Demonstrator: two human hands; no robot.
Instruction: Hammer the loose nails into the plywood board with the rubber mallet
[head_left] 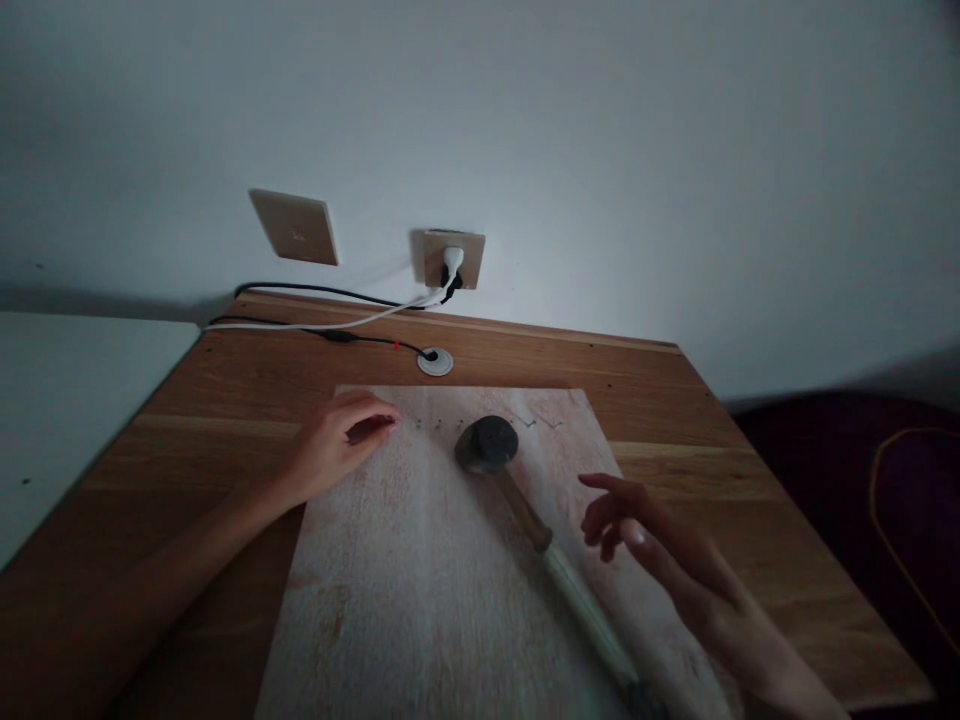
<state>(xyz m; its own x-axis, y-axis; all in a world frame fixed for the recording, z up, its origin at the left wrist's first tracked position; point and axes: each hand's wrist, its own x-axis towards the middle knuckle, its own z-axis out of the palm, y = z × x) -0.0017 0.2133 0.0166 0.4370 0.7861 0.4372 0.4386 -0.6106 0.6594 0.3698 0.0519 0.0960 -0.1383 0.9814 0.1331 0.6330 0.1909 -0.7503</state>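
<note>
A pale wooden board (390, 580) lies flat on the brown wooden tabletop. Resting diagonally across it is a mallet (525, 510) with a dark head and a long handle, touched by neither hand. Near the board's far left corner, my left hand (349, 440) is closed, thumb and index fingertip pinched together; whatever is between them is too small to make out. My right hand (660, 550) hovers over the board's right edge beside the handle, fingers loosely apart and holding nothing. Along the board's far edge runs a row of several small nails (532, 424), partly hidden by the mallet head.
Behind the board, a round cable grommet (435, 362) is set in the tabletop (187, 400). Black and white cables (352, 322) run along the wall to a socket (472, 262) with plugs in it. A second wall plate (296, 228) is farther left.
</note>
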